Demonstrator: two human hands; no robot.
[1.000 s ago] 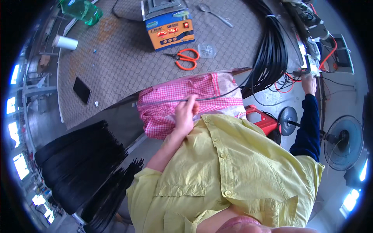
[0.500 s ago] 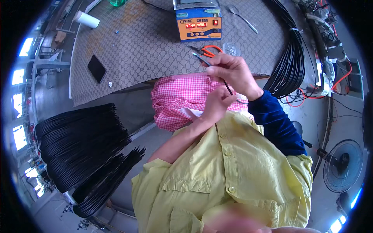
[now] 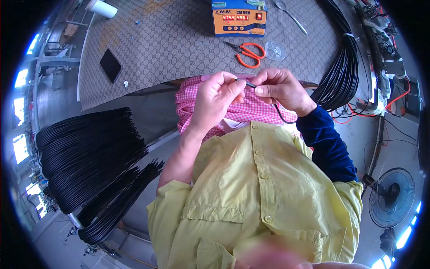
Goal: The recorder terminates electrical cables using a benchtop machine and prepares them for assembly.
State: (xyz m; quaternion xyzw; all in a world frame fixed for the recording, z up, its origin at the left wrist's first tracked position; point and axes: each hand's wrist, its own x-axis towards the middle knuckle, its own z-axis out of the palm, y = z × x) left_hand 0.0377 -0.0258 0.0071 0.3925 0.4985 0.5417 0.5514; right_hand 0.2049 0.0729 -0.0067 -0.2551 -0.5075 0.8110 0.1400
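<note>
A thin black cable (image 3: 251,84) is held between my hands, just off the near edge of the table. The fingers of my left hand (image 3: 218,93) pinch its tip. A short way along it, thumb and fingers of my right hand (image 3: 282,89) are closed on the same cable. Below my right hand the cable hangs in a curve over a pink checked cloth on my lap. On the table ahead lie orange-handled scissors (image 3: 251,54), beside a small clear round dish (image 3: 275,50).
An orange-and-blue device (image 3: 239,29) with a red display stands ahead. A spoon (image 3: 293,19) and a looped black cable bundle (image 3: 338,74) lie right of it. A dark phone (image 3: 110,65) rests at left. Cut black cables (image 3: 89,157) hang at lower left; a fan (image 3: 392,197) stands right.
My left hand has come up from below to the cable's tip. My right hand has moved slightly right and down. The view has shifted, uncovering the scissors.
</note>
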